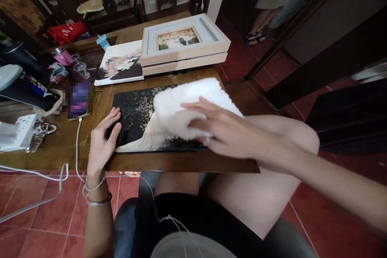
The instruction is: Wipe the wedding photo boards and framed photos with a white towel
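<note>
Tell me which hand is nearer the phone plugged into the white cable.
Left. The left hand is just right of the phone, at the dark photo panel's left end; the right hand is farther right, holding the white cloth.

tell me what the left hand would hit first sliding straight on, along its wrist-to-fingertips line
Past the corner of the dark photo panel under its fingertips, the left hand would probably first meet the near edge of the white-edged photo panel, though relative heights are hard to judge.
</note>
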`<state>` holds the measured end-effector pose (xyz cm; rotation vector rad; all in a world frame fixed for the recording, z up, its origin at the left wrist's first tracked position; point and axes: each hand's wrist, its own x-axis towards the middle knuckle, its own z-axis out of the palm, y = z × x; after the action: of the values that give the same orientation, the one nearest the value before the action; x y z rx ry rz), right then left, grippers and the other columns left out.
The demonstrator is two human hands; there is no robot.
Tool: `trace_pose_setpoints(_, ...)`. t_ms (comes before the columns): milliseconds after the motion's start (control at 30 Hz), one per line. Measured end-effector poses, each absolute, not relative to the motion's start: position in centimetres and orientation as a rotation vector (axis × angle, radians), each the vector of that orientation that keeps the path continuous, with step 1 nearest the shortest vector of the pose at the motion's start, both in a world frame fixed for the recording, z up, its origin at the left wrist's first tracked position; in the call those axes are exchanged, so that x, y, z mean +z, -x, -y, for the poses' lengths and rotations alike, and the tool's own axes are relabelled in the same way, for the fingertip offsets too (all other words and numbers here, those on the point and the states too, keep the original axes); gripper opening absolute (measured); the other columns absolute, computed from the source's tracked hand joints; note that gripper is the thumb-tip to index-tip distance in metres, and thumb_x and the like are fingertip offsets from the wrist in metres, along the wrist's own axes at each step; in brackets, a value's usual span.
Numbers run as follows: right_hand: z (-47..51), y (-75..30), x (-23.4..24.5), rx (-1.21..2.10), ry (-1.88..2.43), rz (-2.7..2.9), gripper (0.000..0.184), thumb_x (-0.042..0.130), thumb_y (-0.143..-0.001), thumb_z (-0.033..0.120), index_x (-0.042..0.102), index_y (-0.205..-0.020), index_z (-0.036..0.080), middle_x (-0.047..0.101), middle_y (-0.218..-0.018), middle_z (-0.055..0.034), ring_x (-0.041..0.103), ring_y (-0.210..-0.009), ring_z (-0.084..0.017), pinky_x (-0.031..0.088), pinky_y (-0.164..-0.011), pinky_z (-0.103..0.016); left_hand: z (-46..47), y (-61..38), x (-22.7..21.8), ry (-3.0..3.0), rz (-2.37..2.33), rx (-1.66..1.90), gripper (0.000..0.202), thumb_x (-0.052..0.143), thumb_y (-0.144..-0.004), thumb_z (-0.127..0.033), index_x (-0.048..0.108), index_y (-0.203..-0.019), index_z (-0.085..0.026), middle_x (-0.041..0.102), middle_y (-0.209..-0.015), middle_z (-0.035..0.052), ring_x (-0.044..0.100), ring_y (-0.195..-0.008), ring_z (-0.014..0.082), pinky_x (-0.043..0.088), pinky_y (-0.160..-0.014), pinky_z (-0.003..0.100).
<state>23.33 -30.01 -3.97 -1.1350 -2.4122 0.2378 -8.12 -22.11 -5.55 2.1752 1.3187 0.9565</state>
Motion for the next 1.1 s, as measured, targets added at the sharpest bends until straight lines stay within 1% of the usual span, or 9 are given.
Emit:
trace_pose_setpoints(200,22.9,-25.4,-5.4,0.097,1.328,2.23,0.026,0.043,-0.089,0.021,0.065,-0.102,0.017,0.067,-0.122,-0.0172,0.061,-0.113,-0.037,0.042,-0.1,-0.067,22.1,7.9,-5.8,-2.276,-1.364,0.971,0.032,0.066,-0.09,-0.036,0.07,-0.116,-0.017,0.064,-0.136,0.0099,0.056,-0.132,0.0274,0.041,-0.116,0.05)
trace_pose_setpoints(400,29.2,-23.7,-5.9,0.096,1.317,2.219,0.027,0.049,-0.08,0.014,0.067,-0.1,0.018,0.064,-0.128,-0.0169,0.045,-0.136,-0.037,0.027,-0.113,-0.069,22.0,7.9,-6.0,-2.269,-1.373,0.982,0.032,0.068,-0.089,-0.035,0.07,-0.115,-0.017,0.065,-0.136,0.0103,0.056,-0.132,0.0267,0.041,-0.116,0.048)
trace_pose_setpoints(567,36.8,-21.5,-5.2,0.238,1.131,2.304,0.02,0.053,-0.071,0.013,0.069,-0.081,0.022,0.059,-0.138,-0.0128,0.037,-0.143,-0.035,0.022,-0.117,-0.067,22.0,7.8,-6.0,-2.278,-1.399,0.968,0.032,0.062,-0.092,-0.037,0.069,-0.117,-0.019,0.065,-0.136,0.0089,0.056,-0.132,0.0259,0.041,-0.116,0.048)
trace_pose_setpoints(633,37.4,-21.2,-4.7,0.292,1.115,2.333,0.02,0.054,-0.071,0.012,0.069,-0.08,0.022,0.06,-0.138,-0.0117,0.038,-0.142,-0.034,0.024,-0.118,-0.065,22.0,7.8,-5.9,-2.288,-1.404,0.949,0.033,0.06,-0.094,-0.038,0.068,-0.121,-0.021,0.064,-0.137,0.0077,0.055,-0.133,0.0256,0.04,-0.116,0.049)
trace_pose_setpoints(800,31.2,-23.1,-4.7,0.223,1.18,2.303,0.029,0.049,-0.08,0.012,0.069,-0.099,0.019,0.062,-0.132,-0.0157,0.051,-0.132,-0.033,0.032,-0.114,-0.065,22.0,8.0,-5.8,-2.308,-1.4,0.914,0.039,0.06,-0.094,-0.037,0.063,-0.13,-0.021,0.06,-0.142,0.0076,0.054,-0.134,0.025,0.038,-0.117,0.048)
trace_pose_setpoints(867,27.3,-24.3,-4.9,0.158,1.256,2.267,0.028,0.044,-0.087,0.018,0.068,-0.103,0.018,0.066,-0.123,-0.0163,0.056,-0.123,-0.035,0.034,-0.11,-0.067,22.0,8.0,-5.8,-2.301,-1.385,0.91,0.039,0.059,-0.094,-0.037,0.063,-0.13,-0.021,0.059,-0.143,0.0077,0.053,-0.135,0.025,0.038,-0.117,0.047)
trace_pose_setpoints(967,23.0,-25.7,-5.2,0.106,1.393,2.219,0.029,0.041,-0.092,0.025,0.066,-0.104,0.017,0.069,-0.111,-0.0154,0.061,-0.108,-0.036,0.046,-0.096,-0.061,22.0,8.0,-5.8,-2.287,-1.368,0.917,0.038,0.059,-0.094,-0.036,0.064,-0.128,-0.021,0.059,-0.142,0.0078,0.052,-0.136,0.0249,0.038,-0.118,0.047)
trace_pose_setpoints(1033,22.2,-26.1,-5.3,0.092,1.437,2.186,0.027,0.042,-0.093,0.026,0.065,-0.104,0.017,0.068,-0.11,-0.0157,0.061,-0.106,-0.037,0.049,-0.091,-0.059,22.0,8.0,-5.8,-2.281,-1.367,0.925,0.038,0.06,-0.094,-0.036,0.065,-0.127,-0.02,0.06,-0.142,0.0083,0.053,-0.135,0.0249,0.037,-0.118,0.047)
trace_pose_setpoints(1100,23.4,-25.9,-5.4,0.082,1.416,2.193,0.025,0.043,-0.092,0.025,0.065,-0.102,0.019,0.068,-0.113,-0.0152,0.059,-0.113,-0.037,0.046,-0.097,-0.062,21.9,7.9,-5.9,-2.272,-1.37,0.929,0.037,0.06,-0.094,-0.036,0.065,-0.127,-0.02,0.06,-0.141,0.0084,0.053,-0.135,0.0247,0.038,-0.118,0.047)
